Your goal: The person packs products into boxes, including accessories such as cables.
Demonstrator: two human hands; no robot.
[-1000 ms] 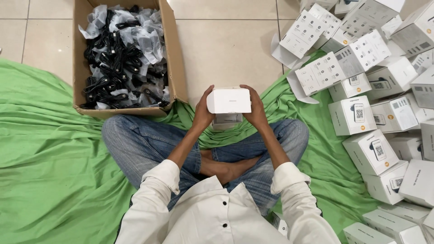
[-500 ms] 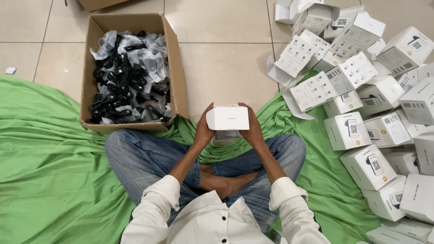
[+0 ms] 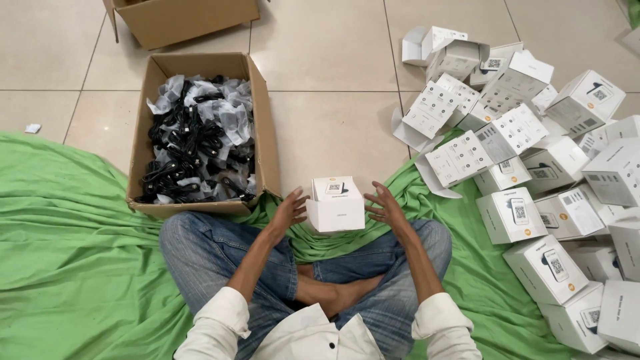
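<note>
An open brown cardboard carton (image 3: 200,133) stands on the tiled floor (image 3: 333,67) at the far left, its near edge on the green cloth (image 3: 67,253). It is filled with black cables in thin clear plastic bags (image 3: 197,150), piled without order. A second brown cardboard box (image 3: 183,20) lies further away at the top edge; its inside is not visible. At the right there is a large heap of small white square cardboard boxes (image 3: 533,173) with printed labels. Most are closed, but some at the far end are open with flaps up, and I cannot tell what they contain.

The person sits cross-legged on the green cloth in blue jeans and a white shirt. In the middle, just in front of the knees, is one small white cardboard box (image 3: 335,203), with its lid flap open at the far side. The left hand (image 3: 288,212) touches its left side with spread fingers. The right hand (image 3: 385,205) is just beside its right side, open, fingers spread, not gripping.

Half a second ago both hands were pressed on this box from both sides and held it closed. Now the grip is loose and the hands are open.
</note>
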